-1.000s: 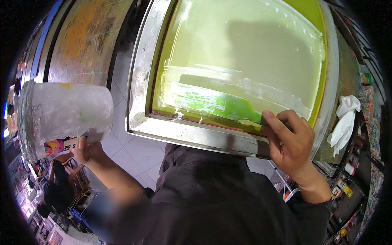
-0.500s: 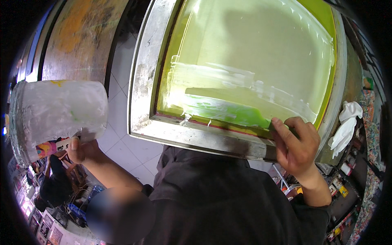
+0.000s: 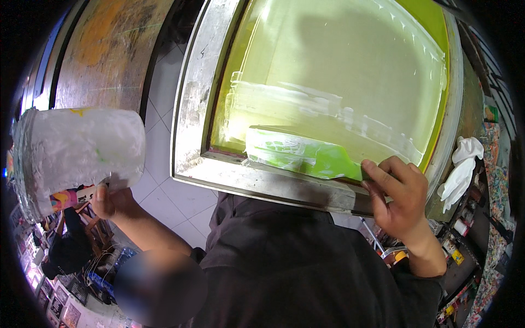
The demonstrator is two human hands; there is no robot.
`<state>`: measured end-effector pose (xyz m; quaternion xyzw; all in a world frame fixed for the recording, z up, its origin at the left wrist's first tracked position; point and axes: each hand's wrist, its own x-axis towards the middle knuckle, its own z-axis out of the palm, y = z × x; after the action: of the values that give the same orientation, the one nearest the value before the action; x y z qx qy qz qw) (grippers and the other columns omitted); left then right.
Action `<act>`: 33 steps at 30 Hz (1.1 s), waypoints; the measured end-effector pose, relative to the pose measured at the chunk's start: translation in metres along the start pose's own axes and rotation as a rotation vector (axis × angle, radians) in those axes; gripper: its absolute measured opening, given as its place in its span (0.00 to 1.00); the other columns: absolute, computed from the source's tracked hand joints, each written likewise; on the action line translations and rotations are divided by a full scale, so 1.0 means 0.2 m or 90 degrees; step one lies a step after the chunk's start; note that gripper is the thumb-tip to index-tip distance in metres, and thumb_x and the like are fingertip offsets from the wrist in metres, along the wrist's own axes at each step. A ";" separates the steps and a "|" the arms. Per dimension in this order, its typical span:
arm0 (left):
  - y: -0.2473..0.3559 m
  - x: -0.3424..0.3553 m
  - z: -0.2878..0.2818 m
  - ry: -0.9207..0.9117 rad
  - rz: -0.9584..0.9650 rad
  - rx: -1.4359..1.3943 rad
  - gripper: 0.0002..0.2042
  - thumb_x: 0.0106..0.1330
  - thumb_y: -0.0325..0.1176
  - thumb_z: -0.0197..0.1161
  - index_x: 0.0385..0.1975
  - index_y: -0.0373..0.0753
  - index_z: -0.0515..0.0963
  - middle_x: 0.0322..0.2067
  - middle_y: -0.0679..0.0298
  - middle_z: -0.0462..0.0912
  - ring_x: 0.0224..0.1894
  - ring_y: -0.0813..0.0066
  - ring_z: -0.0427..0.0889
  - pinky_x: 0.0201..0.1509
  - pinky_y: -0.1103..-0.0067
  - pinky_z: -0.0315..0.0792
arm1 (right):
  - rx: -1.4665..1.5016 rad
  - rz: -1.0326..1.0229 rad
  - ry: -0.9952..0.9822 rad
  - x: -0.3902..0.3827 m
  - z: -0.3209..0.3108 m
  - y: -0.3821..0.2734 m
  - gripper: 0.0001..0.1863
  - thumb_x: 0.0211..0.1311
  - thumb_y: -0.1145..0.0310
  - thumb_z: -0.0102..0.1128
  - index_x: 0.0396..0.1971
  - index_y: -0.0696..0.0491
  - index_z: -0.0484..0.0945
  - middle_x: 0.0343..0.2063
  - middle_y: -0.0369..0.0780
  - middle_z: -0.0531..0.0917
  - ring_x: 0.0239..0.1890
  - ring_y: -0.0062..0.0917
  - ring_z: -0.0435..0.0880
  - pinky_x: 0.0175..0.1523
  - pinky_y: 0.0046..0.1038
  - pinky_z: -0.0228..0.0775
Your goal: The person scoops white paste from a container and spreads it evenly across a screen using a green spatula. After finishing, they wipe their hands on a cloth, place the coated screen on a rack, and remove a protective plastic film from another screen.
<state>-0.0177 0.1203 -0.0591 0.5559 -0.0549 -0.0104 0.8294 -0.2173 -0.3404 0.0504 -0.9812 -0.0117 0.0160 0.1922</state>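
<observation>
At far left, a whitish tub (image 3: 85, 145) lies just beyond the left hand (image 3: 112, 203), which is clamped on it: the thumb rests on its near wall, over the edge of a colourful label (image 3: 64, 199), while the fingers are hidden behind. The tub's ribbed rim points away to the left of this grip; how far it is tilted I cannot tell. Below and left of the hand, another person (image 3: 71, 243) in dark clothes shows small. Beyond the tub is a worn wooden table (image 3: 117, 54) with orange stains, and to the right of the left grip comes the tiled floor (image 3: 180, 202). Next, a metal frame (image 3: 188, 109) fills the space between the two hands and beyond, around a yellow-green mesh (image 3: 350, 65) marked with white streaks. A green scraper (image 3: 306, 154), smeared white, reaches leftward from the right hand (image 3: 402, 197) along the frame's near inner edge; whether it touches the mesh I cannot tell. That hand's thumb and forefinger are pinched together on the scraper's narrow end, the other fingers bent. Right of this grip, a crumpled white cloth (image 3: 462, 169) lies beside the frame.
</observation>
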 end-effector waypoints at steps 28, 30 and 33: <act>0.00 -0.01 0.06 0.046 -0.020 0.036 0.36 0.41 0.37 0.63 0.54 0.30 0.60 0.48 0.54 0.69 0.50 0.56 0.70 0.56 0.63 0.62 | 0.082 -0.015 -0.041 0.13 -0.01 0.06 0.17 0.38 0.73 0.61 0.35 0.50 0.78 0.17 0.36 0.70 0.15 0.27 0.67 0.21 0.27 0.51; 0.00 -0.01 0.08 0.032 -0.008 0.034 0.36 0.42 0.37 0.64 0.54 0.31 0.60 0.48 0.54 0.69 0.50 0.57 0.70 0.56 0.64 0.62 | 0.126 -0.007 -0.038 0.14 -0.01 0.07 0.16 0.38 0.73 0.61 0.34 0.51 0.78 0.16 0.36 0.69 0.14 0.27 0.67 0.21 0.27 0.52; -0.01 0.00 0.08 0.007 -0.007 0.012 0.35 0.43 0.36 0.63 0.53 0.30 0.60 0.48 0.54 0.70 0.50 0.57 0.70 0.56 0.64 0.61 | 0.156 -0.003 -0.032 0.14 0.00 0.07 0.16 0.37 0.74 0.60 0.33 0.52 0.79 0.15 0.37 0.69 0.14 0.27 0.67 0.20 0.26 0.53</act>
<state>-0.0203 0.1047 -0.0539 0.5640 -0.0470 -0.0113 0.8243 -0.1891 -0.3536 0.0449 -0.9496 -0.0164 0.0414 0.3103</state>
